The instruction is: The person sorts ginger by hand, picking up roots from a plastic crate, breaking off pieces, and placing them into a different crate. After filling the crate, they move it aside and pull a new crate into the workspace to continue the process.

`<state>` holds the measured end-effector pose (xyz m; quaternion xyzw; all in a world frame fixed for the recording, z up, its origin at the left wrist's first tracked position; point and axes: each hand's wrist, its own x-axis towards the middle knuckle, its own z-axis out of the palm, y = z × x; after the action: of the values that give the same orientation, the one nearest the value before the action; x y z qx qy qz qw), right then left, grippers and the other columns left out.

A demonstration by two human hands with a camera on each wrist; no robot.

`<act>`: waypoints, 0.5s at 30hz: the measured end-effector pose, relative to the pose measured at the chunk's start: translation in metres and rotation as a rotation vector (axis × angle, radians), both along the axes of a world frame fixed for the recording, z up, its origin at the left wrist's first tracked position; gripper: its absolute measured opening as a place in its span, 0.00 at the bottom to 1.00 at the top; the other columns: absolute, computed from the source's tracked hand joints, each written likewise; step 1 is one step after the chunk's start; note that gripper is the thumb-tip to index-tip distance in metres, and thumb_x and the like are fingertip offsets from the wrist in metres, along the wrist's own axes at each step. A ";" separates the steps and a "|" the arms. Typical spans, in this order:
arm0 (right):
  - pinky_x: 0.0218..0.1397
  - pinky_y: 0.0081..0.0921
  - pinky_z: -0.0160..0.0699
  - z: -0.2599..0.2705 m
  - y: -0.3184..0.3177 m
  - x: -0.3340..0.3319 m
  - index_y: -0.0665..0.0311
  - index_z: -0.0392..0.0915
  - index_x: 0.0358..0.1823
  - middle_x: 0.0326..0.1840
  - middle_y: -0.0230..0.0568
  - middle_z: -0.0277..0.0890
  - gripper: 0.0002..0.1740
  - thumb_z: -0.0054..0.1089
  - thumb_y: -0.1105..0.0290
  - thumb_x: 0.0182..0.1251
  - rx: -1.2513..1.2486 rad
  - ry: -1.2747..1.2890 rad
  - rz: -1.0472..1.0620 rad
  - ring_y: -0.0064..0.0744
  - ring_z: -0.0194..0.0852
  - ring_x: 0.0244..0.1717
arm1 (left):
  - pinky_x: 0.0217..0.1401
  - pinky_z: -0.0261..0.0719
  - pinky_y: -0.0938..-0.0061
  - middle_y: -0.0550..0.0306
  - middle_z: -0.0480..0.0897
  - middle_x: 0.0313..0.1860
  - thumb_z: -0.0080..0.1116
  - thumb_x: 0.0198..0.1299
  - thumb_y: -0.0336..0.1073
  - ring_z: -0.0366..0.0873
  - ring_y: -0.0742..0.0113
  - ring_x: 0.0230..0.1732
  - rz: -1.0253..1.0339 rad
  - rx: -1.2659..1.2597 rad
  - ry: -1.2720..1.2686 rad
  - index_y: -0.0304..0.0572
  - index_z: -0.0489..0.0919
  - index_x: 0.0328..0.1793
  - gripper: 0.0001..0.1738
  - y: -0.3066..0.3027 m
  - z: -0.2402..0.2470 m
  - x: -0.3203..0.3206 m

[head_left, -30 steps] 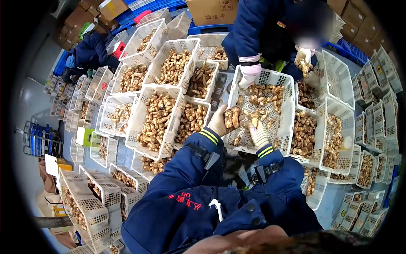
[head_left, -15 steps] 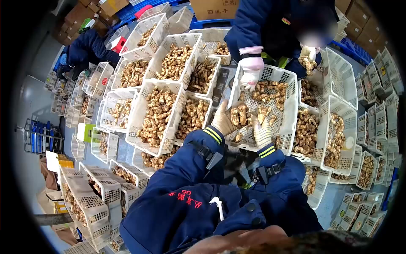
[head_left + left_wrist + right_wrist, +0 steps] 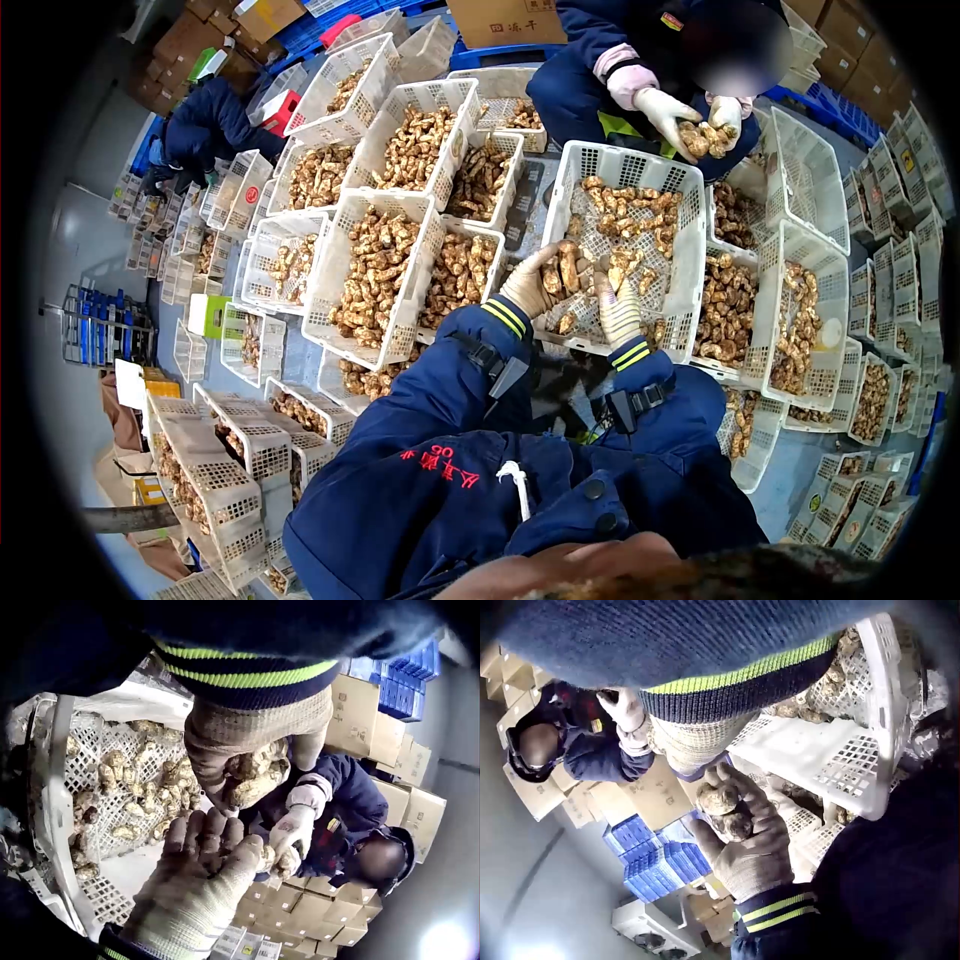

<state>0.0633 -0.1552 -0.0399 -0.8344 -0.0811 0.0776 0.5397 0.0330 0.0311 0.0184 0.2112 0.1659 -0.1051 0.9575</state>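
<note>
My gloved left hand [image 3: 530, 284] holds two brown-and-cream mushrooms [image 3: 560, 270] over the near-left part of a white perforated crate [image 3: 690, 215]. Both mushrooms [image 3: 724, 810] lie in the fingers, with the thumb beside them, in the right wrist view. To the right, my gloved right hand [image 3: 618, 315] hovers over the crate's near side. Its fingers [image 3: 214, 832] look loosely extended in the left wrist view, with nothing seen in the palm. Paler mushrooms [image 3: 624, 264] show just past its fingertips in the head view. More mushrooms [image 3: 640, 212] lie spread on the crate's floor.
Across the crate, another person in dark blue [image 3: 600, 50] holds mushrooms [image 3: 707, 138] in gloved hands. Filled crates [image 3: 372, 270] stand close on the left, and others [image 3: 790, 330] on the right. A third person [image 3: 215, 120] bends over crates at far left.
The facing person's hand has left the crate and joined their other hand around mushrooms. My left hand stays near the same place, the two mushrooms turning slightly. My right hand has barely moved.
</note>
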 end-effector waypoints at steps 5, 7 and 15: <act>0.60 0.40 0.69 -0.029 -0.004 0.010 0.67 0.65 0.65 0.56 0.61 0.74 0.38 0.48 0.41 0.66 0.028 0.018 0.050 0.55 0.73 0.57 | 0.55 0.81 0.60 0.50 0.81 0.51 0.63 0.57 0.34 0.80 0.57 0.50 0.219 0.080 0.151 0.43 0.76 0.56 0.19 0.027 0.007 -0.010; 0.58 0.41 0.70 -0.033 -0.005 0.012 0.67 0.66 0.64 0.53 0.62 0.75 0.40 0.49 0.39 0.64 0.060 0.050 0.023 0.58 0.74 0.54 | 0.56 0.79 0.60 0.52 0.81 0.50 0.65 0.57 0.36 0.79 0.58 0.51 0.314 0.113 0.101 0.45 0.77 0.56 0.20 0.055 0.019 -0.024; 0.44 0.26 0.76 -0.054 -0.012 0.022 0.69 0.70 0.55 0.46 0.42 0.79 0.25 0.58 0.56 0.68 0.095 0.171 0.016 0.29 0.76 0.43 | 0.56 0.75 0.65 0.61 0.82 0.42 0.64 0.58 0.42 0.78 0.64 0.47 0.413 0.492 0.179 0.46 0.78 0.52 0.18 0.181 0.002 -0.194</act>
<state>0.0849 -0.1671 -0.0939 -0.7976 -0.0449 0.1489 0.5829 -0.1614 0.2118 0.0203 0.3878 0.3090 0.1161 0.8606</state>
